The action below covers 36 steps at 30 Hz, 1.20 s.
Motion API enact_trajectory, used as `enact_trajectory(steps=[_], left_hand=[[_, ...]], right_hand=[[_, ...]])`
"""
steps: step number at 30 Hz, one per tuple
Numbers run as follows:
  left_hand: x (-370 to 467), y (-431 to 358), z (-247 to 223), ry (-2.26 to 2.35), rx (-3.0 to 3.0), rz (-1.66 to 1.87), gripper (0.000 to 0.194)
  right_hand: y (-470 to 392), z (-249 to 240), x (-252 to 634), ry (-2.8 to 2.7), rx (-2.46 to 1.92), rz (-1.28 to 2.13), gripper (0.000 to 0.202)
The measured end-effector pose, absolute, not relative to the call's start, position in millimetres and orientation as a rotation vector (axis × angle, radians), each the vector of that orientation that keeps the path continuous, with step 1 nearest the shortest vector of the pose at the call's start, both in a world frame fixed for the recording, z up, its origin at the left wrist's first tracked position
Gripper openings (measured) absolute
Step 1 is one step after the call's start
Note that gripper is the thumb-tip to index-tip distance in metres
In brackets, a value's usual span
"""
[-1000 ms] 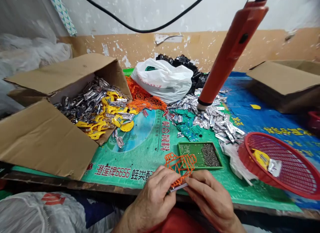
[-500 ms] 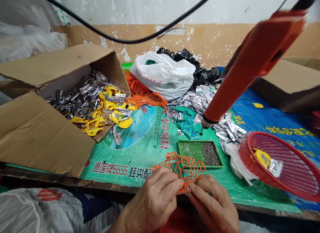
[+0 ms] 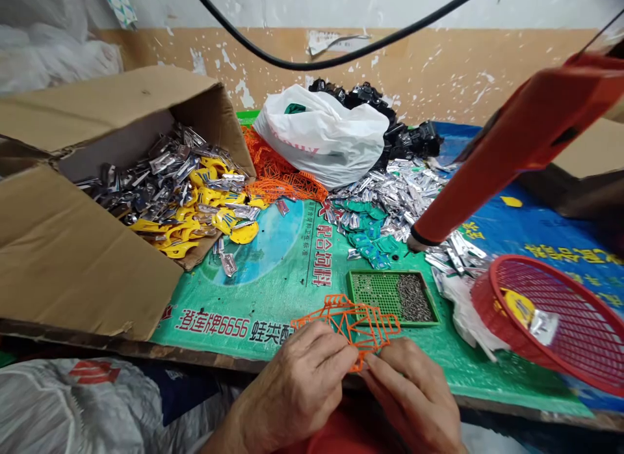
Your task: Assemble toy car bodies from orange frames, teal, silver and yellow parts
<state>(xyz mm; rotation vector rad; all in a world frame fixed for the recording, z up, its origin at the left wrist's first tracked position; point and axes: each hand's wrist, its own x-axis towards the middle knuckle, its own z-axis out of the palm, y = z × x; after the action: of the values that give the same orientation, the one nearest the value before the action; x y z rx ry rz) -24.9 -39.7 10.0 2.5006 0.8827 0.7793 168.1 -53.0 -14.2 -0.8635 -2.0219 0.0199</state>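
An orange plastic lattice frame (image 3: 363, 324) with thin open bars extends over the table's front edge, close to me. My left hand (image 3: 312, 376) pinches its near side between thumb and curled fingers. Just to the right, my right hand (image 3: 414, 389) is closed at the same near edge, its fingertips almost meeting the left ones. Both hands hide whatever small part lies between the fingertips. Behind the frame sits a green tray (image 3: 392, 298), with small metal pins heaped in its right half. An orange-red power screwdriver (image 3: 507, 155) hangs at a slant above the table.
At left an open cardboard box (image 3: 88, 246) spills metal and yellow pieces. A white plastic bag (image 3: 322, 138) rests on orange lattices at the back. Green pieces (image 3: 368, 229) and silver metal parts (image 3: 404, 187) lie heaped mid-table. A red basket (image 3: 492, 311) stands at right.
The camera view has shifted slightly, so the hanging screwdriver and cable appear further right. Both hands keep hold of the orange frame, with only small finger movement.
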Motion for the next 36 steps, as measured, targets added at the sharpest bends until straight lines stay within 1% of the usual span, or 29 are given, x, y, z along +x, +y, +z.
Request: enact_trajectory(steps=[6,12,15,17,20,21,23,27,32,36], left_hand=[[-25,-38,11,0.868,2.488,0.775,0.026],[-26,-35,10,0.86,2.508,0.763,0.021],[-25,-36,9,0.88,2.516,0.754,0.02],[-25,-35,10,0.923,2.533,0.824,0.022],[-27,-35,11,1.081,2.579,1.076,0.036],[-28,-35,12,1.139,2.588,1.16,0.038],[-29,-36,11,1.209,2.597,1.259,0.032],[-29,-39,8,1.208,2.601,1.277,0.016],[-26,-40,7,1.133,2.569,1.308,0.014],[-25,-37,7,1.098,2.541,1.284,0.016]], right_hand=[[-53,-15,167,-2.02,-0.84,0.042,0.018],[-51,-13,163,-1.937,-0.993,-0.175,0.009],[-49,-13,161,-1.992,-0.976,-0.091,0.009],[-48,-14,161,-1.998,-0.945,-0.025,0.01],[-47,-14,164,-1.959,-0.95,-0.046,0.009],[-47,-14,166,-1.952,-0.952,-0.066,0.009],[-48,-15,168,-1.952,-0.95,-0.1,0.01],[-50,-17,171,-1.923,-0.964,-0.136,0.016],[-51,-20,171,-1.921,-0.991,-0.137,0.021],[-51,-19,172,-1.939,-0.974,-0.127,0.017]])
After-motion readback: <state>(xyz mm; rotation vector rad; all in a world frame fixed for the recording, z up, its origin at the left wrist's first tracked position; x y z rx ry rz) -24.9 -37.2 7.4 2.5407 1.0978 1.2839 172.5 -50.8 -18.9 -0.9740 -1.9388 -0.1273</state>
